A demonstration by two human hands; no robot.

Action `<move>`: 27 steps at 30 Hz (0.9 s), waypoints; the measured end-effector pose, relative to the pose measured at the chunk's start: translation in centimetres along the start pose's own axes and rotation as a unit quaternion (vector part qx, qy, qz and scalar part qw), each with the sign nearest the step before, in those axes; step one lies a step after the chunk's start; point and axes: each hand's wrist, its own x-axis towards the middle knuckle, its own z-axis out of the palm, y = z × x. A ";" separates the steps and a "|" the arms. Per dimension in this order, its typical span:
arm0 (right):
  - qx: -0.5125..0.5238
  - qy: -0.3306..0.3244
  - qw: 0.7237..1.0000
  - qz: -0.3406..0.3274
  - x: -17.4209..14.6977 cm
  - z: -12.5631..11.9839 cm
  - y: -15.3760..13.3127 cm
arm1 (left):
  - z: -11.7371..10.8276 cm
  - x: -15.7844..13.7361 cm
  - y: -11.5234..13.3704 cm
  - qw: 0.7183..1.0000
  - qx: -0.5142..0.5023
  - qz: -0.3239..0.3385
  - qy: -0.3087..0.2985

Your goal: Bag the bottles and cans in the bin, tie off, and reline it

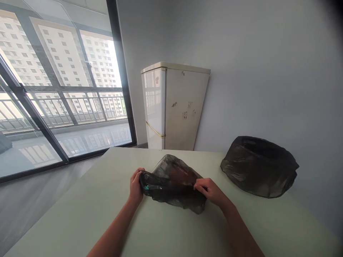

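Observation:
A thin black plastic bag (174, 182) lies on the pale green table between my hands. Through its film, a reddish-brown shape and a bit of teal show, too blurred by the plastic to name. My left hand (137, 185) is closed on the bag's left end, its fingers partly behind the gathered plastic. On the right side, my right hand (207, 190) pinches the film with thumb and bent fingers. Folds hide the rest of what is inside.
Another black plastic bag (259, 167), puffed out, stands at the table's right side near the wall. Beyond the far edge of the table (102, 214) is a white refrigerator (184, 107) with worn spots. Glass sliding doors (61, 78) are at the left.

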 end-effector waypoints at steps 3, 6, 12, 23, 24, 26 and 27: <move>-0.119 0.048 0.992 0.013 0.0 0.3 0.3 | 0.3 -0.2 -0.2 1.000 -0.002 -0.010 -0.008; -0.182 0.068 0.981 0.018 -0.1 0.4 0.4 | 0.3 0.0 -0.9 0.998 -0.032 -0.052 -0.010; -0.191 0.067 0.979 0.023 -0.1 0.3 0.1 | -1.0 1.3 -2.5 0.977 -0.117 -0.171 -0.055; -0.213 0.270 0.938 0.038 0.9 2.4 1.2 | -0.5 0.5 -3.3 0.980 -0.032 -0.141 -0.140; -0.217 0.290 0.931 0.041 1.0 2.6 0.9 | -0.4 0.4 -3.4 0.981 -0.026 -0.133 -0.141; -0.226 0.323 0.919 0.035 1.1 2.7 0.3 | -0.2 0.3 -3.6 0.981 -0.018 -0.127 -0.144; -0.231 0.333 0.914 0.030 1.1 2.7 0.0 | -0.1 0.2 -3.7 0.981 -0.016 -0.128 -0.147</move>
